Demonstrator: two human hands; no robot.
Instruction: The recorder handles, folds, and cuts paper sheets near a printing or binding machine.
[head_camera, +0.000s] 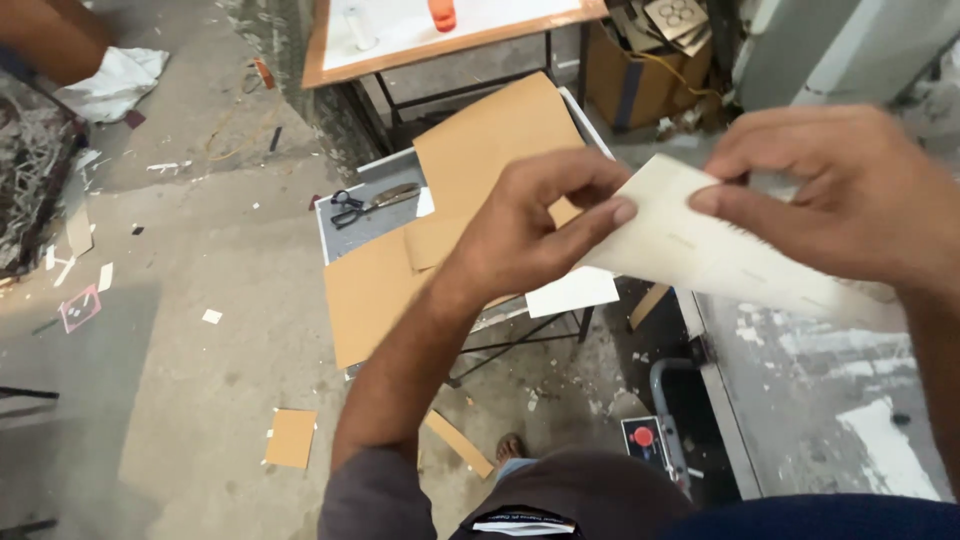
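1. my left hand pinches the near corner of a pale card sheet; thumb and forefinger are closed on its edge, the other fingers curled.
2. my right hand grips the same sheet at its upper edge, fingers clamped over the top, thumb hidden behind the card.
3. the sheet is held in the air between both hands, tilted, above the small metal table and beside a grey paint-marked worktop.
4. step in hand, as i judge it: the sheet is being turned or checked between the fingers, not yet set down.
5. the next move calls for an even grip at both edges, so the card does not crease or slip.
6. on the small table: brown card sheets, a white sheet, black-handled scissors, and a tool beside them that i cannot identify.
7. container: a brown cardboard box stands under the far wooden-edged table; flat cut-out pieces lie at its top. its lower contents are hidden.
8. floor: a brown card offcut and small scraps lie well apart from the table.
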